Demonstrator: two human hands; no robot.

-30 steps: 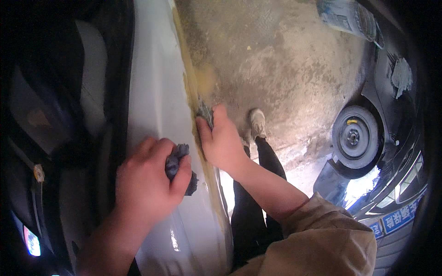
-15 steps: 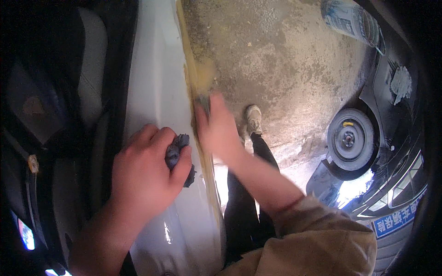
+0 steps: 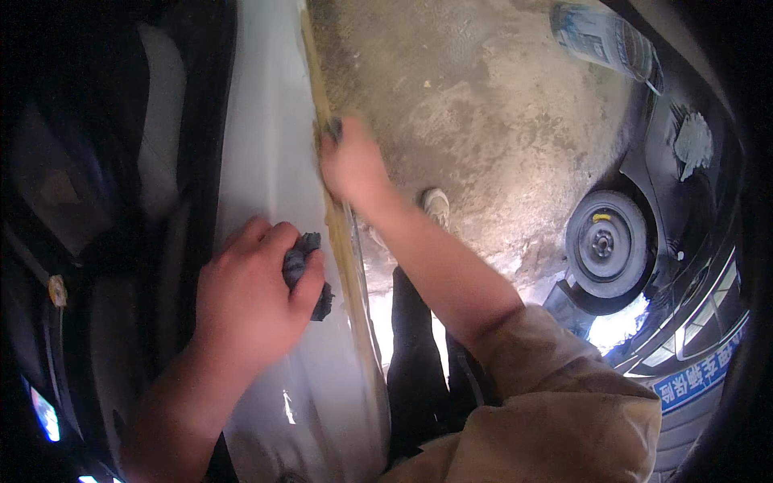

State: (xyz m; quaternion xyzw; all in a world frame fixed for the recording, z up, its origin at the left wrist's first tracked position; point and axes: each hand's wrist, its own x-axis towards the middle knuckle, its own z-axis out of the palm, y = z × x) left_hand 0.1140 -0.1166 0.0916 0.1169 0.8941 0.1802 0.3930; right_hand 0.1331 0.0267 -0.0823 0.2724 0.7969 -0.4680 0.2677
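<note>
A long white car sill panel (image 3: 270, 153) runs away from me, with a yellowish strip (image 3: 345, 249) along its right edge. My left hand (image 3: 250, 298) rests on the panel, fingers curled round a crumpled dark grey cloth (image 3: 298, 266). Farther along, my right hand (image 3: 356, 169) is closed at the panel's right edge, against the strip. A small dark piece (image 3: 333, 129) pokes out at its fingertips; most of it is hidden, so its kind is unclear.
The dark car interior (image 3: 105, 201) lies left of the panel. On the stained concrete floor (image 3: 451, 105) to the right is my shoe (image 3: 436, 205). Beyond stand a black car with a steel wheel (image 3: 605, 244), a labelled bucket (image 3: 600, 36) and a blue sign (image 3: 700, 377).
My right hand has slid farther away along the yellowish strip, its forearm stretching out. The left hand stays in place with the cloth.
</note>
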